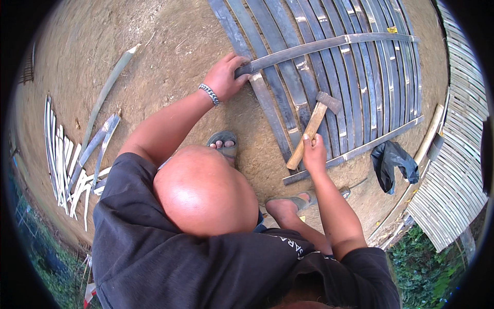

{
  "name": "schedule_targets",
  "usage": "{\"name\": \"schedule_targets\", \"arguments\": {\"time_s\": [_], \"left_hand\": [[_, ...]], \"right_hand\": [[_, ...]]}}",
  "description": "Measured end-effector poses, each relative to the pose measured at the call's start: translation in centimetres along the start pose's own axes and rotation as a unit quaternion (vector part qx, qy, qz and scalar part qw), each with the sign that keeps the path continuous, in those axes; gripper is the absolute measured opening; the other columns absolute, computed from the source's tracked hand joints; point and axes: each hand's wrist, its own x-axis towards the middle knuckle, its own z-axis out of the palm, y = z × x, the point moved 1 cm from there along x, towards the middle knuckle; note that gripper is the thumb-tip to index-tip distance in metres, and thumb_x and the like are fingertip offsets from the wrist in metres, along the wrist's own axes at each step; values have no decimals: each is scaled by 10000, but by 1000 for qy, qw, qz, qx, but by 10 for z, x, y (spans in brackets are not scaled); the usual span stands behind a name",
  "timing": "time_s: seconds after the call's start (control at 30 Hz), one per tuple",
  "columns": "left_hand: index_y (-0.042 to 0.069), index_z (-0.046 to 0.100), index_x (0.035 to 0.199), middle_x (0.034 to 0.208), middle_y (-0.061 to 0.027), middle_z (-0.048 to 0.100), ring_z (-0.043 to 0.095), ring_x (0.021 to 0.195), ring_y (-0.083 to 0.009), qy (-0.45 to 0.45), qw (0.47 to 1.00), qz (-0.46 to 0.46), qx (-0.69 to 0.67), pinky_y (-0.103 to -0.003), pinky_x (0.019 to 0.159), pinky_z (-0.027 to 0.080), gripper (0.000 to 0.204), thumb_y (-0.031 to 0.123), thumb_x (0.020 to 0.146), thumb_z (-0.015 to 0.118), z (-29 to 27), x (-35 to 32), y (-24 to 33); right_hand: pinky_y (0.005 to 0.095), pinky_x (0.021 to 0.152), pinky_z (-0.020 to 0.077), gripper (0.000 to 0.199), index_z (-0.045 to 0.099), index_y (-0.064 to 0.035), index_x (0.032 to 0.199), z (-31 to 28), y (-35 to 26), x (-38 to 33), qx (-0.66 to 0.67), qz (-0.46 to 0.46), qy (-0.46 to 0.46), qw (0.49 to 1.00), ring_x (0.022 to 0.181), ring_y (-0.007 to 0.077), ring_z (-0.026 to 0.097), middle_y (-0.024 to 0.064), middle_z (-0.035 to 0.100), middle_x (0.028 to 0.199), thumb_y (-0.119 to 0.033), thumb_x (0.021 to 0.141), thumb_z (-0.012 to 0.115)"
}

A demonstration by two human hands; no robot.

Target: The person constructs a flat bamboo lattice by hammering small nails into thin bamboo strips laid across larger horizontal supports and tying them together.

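My left hand is closed round the near left end of a dark bamboo crosspiece. This strip lies across a panel of split bamboo slats set side by side with gaps on the ground. In my right hand is a hammer, gripped by its wooden handle near the lower part. Its rusty metal head points away from me, over the slats. Another bamboo crosspiece runs along the panel's near edge, beside my right hand. A small yellow piece sits by the upper crosspiece.
A black plastic bag lies right of the panel, near a bamboo pole and a long slatted bamboo surface. Pale bamboo strips and a long split piece lie on the dirt at left. My sandalled feet are near the panel.
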Motion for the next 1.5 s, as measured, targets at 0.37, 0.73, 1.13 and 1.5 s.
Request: {"name": "schedule_targets", "arguments": {"time_s": [0.37,0.73,1.13,1.5], "left_hand": [[210,369,1573,1673,-107,247,208,1536,-382,29,973,70,219,-586,1249,120,733,440,940,658,-5,7,-30],[270,291,1613,1713,-66,155,163,1560,-351,-15,961,66,266,-588,1257,72,763,555,962,569,-3,6,-39],[274,261,1622,1709,-71,162,161,1562,-340,-28,958,62,280,-584,1262,66,762,567,975,537,-5,8,-38],[263,251,1626,1710,-77,158,157,1564,-341,-26,962,66,266,-595,1260,58,768,563,977,531,-6,6,-39]], "right_hand": [[423,810,528,326,676,-102,1078,7,-142,55,-89,-413,74,903,934,309,660,95,677,1013,-295,844,795],[407,885,503,207,694,-121,912,40,-214,122,-210,-602,84,766,995,245,632,29,669,1007,-287,810,766],[393,824,514,201,639,-119,816,34,-219,135,-214,-665,67,712,904,246,635,35,637,874,-289,805,746],[476,875,545,261,723,-89,985,64,-237,85,-51,-115,-10,992,1000,366,717,175,756,1011,-322,867,708]]}}
